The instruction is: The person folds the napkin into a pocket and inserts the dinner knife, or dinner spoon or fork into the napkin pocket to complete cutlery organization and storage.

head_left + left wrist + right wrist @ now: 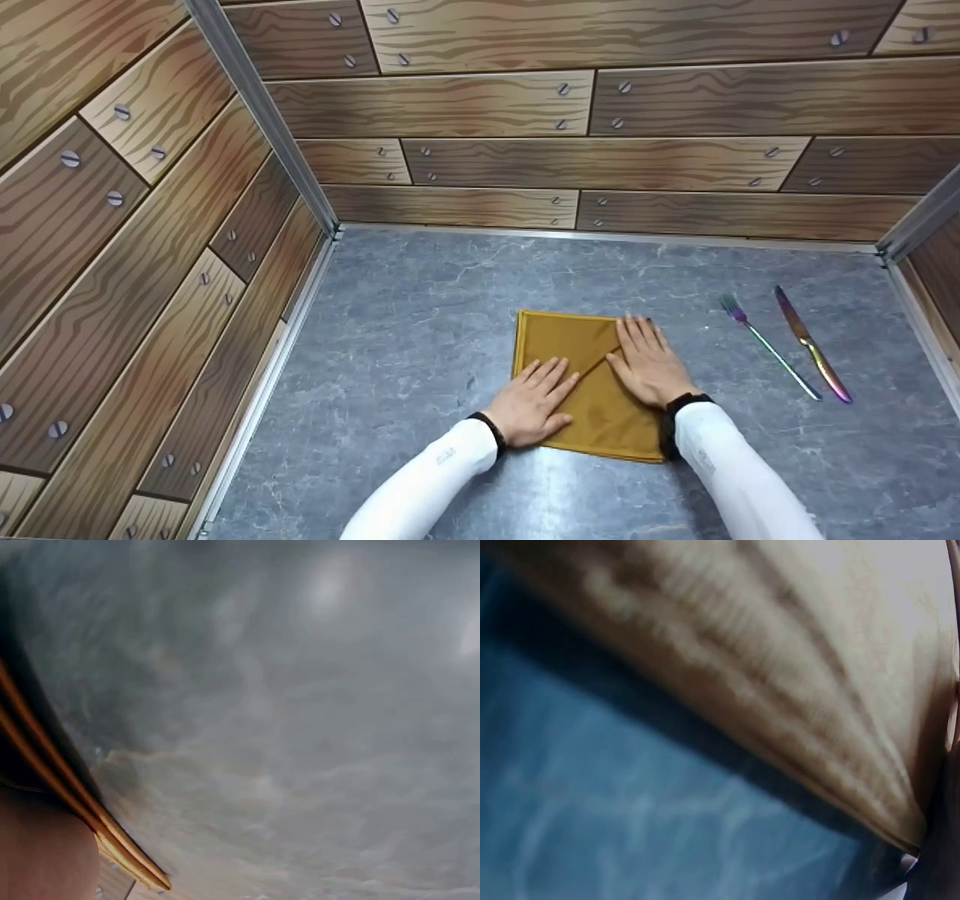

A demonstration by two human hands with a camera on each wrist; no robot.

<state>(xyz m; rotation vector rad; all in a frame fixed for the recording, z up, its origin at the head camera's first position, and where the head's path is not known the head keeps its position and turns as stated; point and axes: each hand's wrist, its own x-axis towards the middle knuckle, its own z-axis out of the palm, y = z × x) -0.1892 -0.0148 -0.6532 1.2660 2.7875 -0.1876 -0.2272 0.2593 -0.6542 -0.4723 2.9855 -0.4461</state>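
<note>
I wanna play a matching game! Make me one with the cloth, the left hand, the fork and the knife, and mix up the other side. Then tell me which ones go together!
Things:
1. cloth
2. left hand
3. fork
4. knife

Match with:
A. lying between the cloth and the knife
B. mustard yellow
C. farthest right of the four
D. resting on the cloth

Right pairs: 1-B, 2-D, 3-A, 4-C
</note>
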